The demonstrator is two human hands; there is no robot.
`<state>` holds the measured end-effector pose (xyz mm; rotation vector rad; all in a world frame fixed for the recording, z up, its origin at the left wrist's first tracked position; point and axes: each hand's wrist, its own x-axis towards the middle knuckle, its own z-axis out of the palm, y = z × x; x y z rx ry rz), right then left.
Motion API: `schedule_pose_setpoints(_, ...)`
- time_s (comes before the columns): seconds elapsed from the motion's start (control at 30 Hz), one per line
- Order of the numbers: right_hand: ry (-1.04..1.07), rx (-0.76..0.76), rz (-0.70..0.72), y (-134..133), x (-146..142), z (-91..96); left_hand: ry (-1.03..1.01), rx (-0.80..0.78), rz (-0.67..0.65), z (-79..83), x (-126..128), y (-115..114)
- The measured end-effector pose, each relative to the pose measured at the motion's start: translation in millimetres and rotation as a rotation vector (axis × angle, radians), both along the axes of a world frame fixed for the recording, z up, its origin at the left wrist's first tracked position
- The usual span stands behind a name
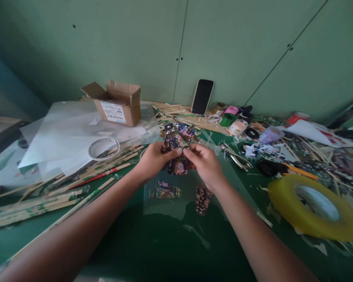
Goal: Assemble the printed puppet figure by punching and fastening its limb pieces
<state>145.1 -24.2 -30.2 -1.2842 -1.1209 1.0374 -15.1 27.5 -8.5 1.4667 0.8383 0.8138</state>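
My left hand [153, 159] and my right hand [204, 163] meet over the middle of the green table [164, 243]. Both pinch a small dark patterned piece [178, 165] between their fingertips, with more patterned pieces [179, 135] piled just behind it. Two loose patterned pieces lie below the hands: one flat [166, 191] on a clear plastic sheet, one narrow [202, 199] under my right wrist.
An open cardboard box [116, 102] and a white tape ring [104, 149] sit at the back left on clear sheets. Wooden sticks [61, 192] spread left. A phone [202, 96] leans on the wall. A big yellow tape roll [314, 207], pliers [237, 156] and small pots lie right.
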Motion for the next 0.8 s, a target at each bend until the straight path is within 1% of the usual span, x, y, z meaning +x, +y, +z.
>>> schedule_pose_setpoints(0.07, -0.032, 0.01, -0.037, 1.9, 2.9, -2.7, -0.029, -0.136, 0.001, 0.9, 1.1, 0.1)
schedule_pose_setpoints(0.13, -0.054, 0.029, -0.066, 3.7, 5.1, -5.4, -0.012, -0.231, -0.044, 1.6, 1.5, 0.6)
schedule_pose_setpoints(0.2, -0.06, 0.047, -0.074, 4.1, 6.3, -5.6, 0.038, -0.256, -0.112, 1.8, 1.5, 1.0)
schedule_pose_setpoints(0.23, -0.067, 0.052, -0.073, 3.5, 6.7, -3.8, 0.056, -0.255, -0.125, 1.9, 1.5, 1.1)
schedule_pose_setpoints(0.3, -0.131, 0.028, -0.028, 0.4, 8.9, 4.6, 0.063, -0.25, -0.089, 2.4, 1.3, 1.5)
schedule_pose_setpoints(0.37, -0.296, -0.067, 0.085, -4.8, 15.0, 18.4, 0.043, -0.247, -0.028, 3.1, 0.8, 2.6)
schedule_pose_setpoints(0.4, -0.433, -0.138, 0.133, -7.8, 20.5, 26.1, 0.035, -0.249, -0.01, 3.4, 0.4, 3.3)
schedule_pose_setpoints(0.43, -0.583, -0.184, 0.134, -10.7, 27.8, 33.3, 0.032, -0.254, 0.0, 3.7, 0.0, 4.1)
schedule_pose_setpoints(0.47, -0.721, -0.189, 0.047, -13.4, 36.9, 39.2, 0.03, -0.257, 0.007, 3.9, -0.4, 4.7)
schedule_pose_setpoints(0.53, -0.945, -0.208, -0.204, -17.4, 59.4, 45.4, 0.022, -0.26, 0.014, 4.1, -0.7, 5.3)
schedule_pose_setpoints(0.57, -1.039, -0.246, -0.286, -18.5, 71.6, 45.1, 0.014, -0.262, 0.015, 4.2, -0.5, 5.2)
schedule_pose_setpoints(0.6, -1.119, -0.33, -0.33, -19.0, 83.3, 42.7, 0.001, -0.266, 0.017, 4.4, -0.2, 4.8)
schedule_pose_setpoints(0.63, -1.206, -0.438, -0.357, -18.9, 93.9, 38.6, -0.017, -0.272, 0.021, 4.5, 0.4, 4.2)
schedule_pose_setpoints(0.7, -1.344, -0.628, -0.326, -16.8, 109.3, 27.8, -0.059, -0.277, 0.031, 4.5, 1.5, 3.0)
schedule_pose_setpoints(0.73, -1.355, -0.686, -0.308, -15.2, 113.6, 22.3, -0.078, -0.274, 0.032, 4.4, 1.8, 2.5)
schedule_pose_setpoints(0.8, -1.361, -0.699, -0.291, -11.3, 116.6, 13.5, -0.105, -0.259, 0.023, 3.9, 2.0, 2.0)
